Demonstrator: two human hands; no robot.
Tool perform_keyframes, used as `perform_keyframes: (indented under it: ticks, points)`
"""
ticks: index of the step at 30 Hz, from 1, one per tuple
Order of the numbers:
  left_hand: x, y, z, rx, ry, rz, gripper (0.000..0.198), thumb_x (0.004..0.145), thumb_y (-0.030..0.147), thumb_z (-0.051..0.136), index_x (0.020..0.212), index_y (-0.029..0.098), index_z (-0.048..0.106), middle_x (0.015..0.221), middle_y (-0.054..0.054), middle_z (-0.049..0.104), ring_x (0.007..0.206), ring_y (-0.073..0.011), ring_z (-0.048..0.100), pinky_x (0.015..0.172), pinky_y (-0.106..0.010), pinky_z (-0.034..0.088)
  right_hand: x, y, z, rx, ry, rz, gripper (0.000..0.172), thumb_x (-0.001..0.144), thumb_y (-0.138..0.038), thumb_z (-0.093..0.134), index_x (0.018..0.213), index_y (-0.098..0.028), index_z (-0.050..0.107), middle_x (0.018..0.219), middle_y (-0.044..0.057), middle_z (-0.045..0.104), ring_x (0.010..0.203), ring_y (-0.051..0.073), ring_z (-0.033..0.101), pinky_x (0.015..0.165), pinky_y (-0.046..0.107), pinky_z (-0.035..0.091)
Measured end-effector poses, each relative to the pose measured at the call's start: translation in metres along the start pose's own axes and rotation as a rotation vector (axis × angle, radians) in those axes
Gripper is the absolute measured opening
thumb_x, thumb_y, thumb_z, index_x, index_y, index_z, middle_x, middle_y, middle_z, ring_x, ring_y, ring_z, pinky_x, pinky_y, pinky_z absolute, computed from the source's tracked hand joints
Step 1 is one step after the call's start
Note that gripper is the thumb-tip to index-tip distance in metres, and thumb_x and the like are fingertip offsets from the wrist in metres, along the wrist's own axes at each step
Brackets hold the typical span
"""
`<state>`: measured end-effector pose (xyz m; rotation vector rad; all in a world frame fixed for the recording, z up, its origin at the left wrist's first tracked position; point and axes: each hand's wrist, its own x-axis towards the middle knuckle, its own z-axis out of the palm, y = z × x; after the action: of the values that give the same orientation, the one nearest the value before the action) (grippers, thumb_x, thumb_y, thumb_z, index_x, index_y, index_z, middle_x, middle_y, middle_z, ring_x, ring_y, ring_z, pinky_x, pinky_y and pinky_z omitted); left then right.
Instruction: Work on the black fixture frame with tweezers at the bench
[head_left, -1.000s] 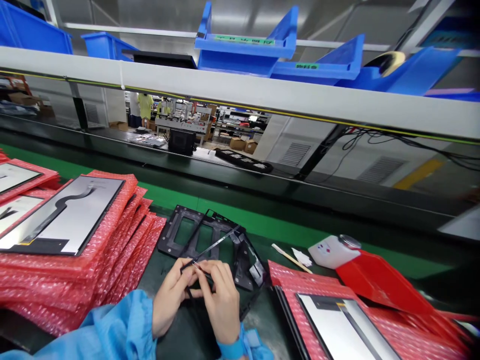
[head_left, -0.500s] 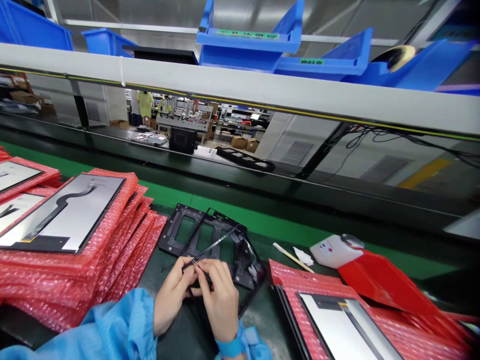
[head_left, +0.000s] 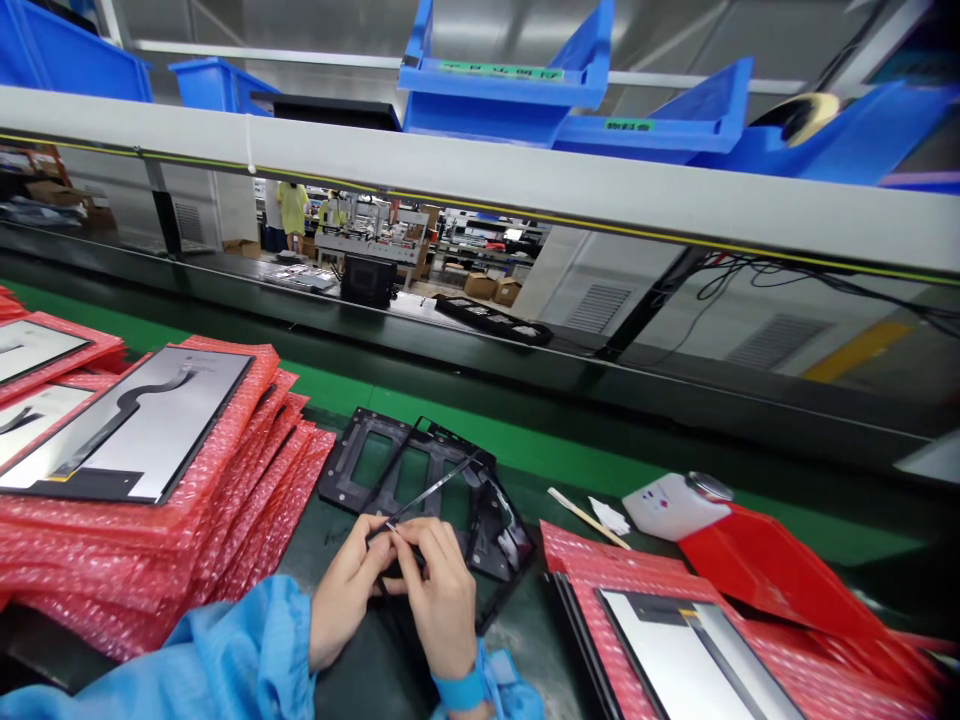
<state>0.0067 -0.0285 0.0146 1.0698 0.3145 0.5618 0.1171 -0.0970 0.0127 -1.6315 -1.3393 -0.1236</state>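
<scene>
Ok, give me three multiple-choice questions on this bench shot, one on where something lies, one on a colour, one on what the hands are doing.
1. Where does the black frame lie?
A. on the top shelf
B. on the bench just beyond the hands
C. inside a blue bin

2. What colour is the bubble wrap under the panels?
A. red
B. yellow
C. white

3. What are the left hand and right hand doing?
A. resting flat and apart
B. lifting a panel
C. pinching one thin strip together

Answers: 1 B, it sits on the dark mat ahead of the fingers; 2 A, the stacked sheets are red; 3 C, both hands' fingertips meet on the strip's near end.
</scene>
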Motion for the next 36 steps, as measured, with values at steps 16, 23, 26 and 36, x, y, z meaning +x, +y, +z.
perform_keyframes:
  ticks: [16, 23, 26, 36]
  points:
    - [0.002, 0.001, 0.001, -0.176, -0.034, -0.009, 0.028, 0.094, 0.040, 0.053, 0.113, 0.021, 0.048, 0.129, -0.013, 0.055, 0.127, -0.0298, 0.048, 0.094, -0.049, 0.048, 0.007, 0.008, -0.006, 0.221, 0.002, 0.188, 0.019, 0.093, -0.034, 0.053, 0.081, -0.020, 0.059, 0.084, 0.003, 0.059, 0.083, 0.018, 0.057, 0.071, 0.030, 0.046]
    - [0.002, 0.004, 0.004, -0.107, 0.020, -0.021, 0.029, 0.092, 0.042, 0.055, 0.110, 0.020, 0.050, 0.125, -0.011, 0.056, 0.119, -0.0283, 0.053, 0.092, -0.046, 0.050, 0.003, -0.002, -0.006, 0.113, -0.023, 0.126, 0.013, 0.093, -0.031, 0.054, 0.086, -0.022, 0.060, 0.088, 0.003, 0.060, 0.087, 0.019, 0.055, 0.077, 0.031, 0.045]
    - [0.001, 0.002, 0.004, -0.104, 0.035, -0.030, 0.033, 0.090, 0.044, 0.057, 0.112, 0.021, 0.049, 0.122, -0.010, 0.057, 0.116, -0.0270, 0.055, 0.090, -0.043, 0.051, 0.001, -0.004, -0.004, 0.063, -0.029, 0.093, 0.014, 0.095, -0.031, 0.051, 0.087, -0.022, 0.060, 0.089, 0.003, 0.060, 0.088, 0.019, 0.055, 0.077, 0.031, 0.046]
    - [0.004, -0.006, -0.002, -0.035, 0.080, -0.047, 0.045, 0.082, 0.056, 0.062, 0.110, 0.022, 0.050, 0.109, -0.007, 0.061, 0.104, -0.0238, 0.060, 0.081, -0.036, 0.053, -0.004, 0.005, 0.004, -0.110, -0.004, -0.003, 0.023, 0.099, -0.034, 0.041, 0.085, -0.023, 0.057, 0.085, 0.004, 0.060, 0.084, 0.020, 0.057, 0.073, 0.032, 0.045]
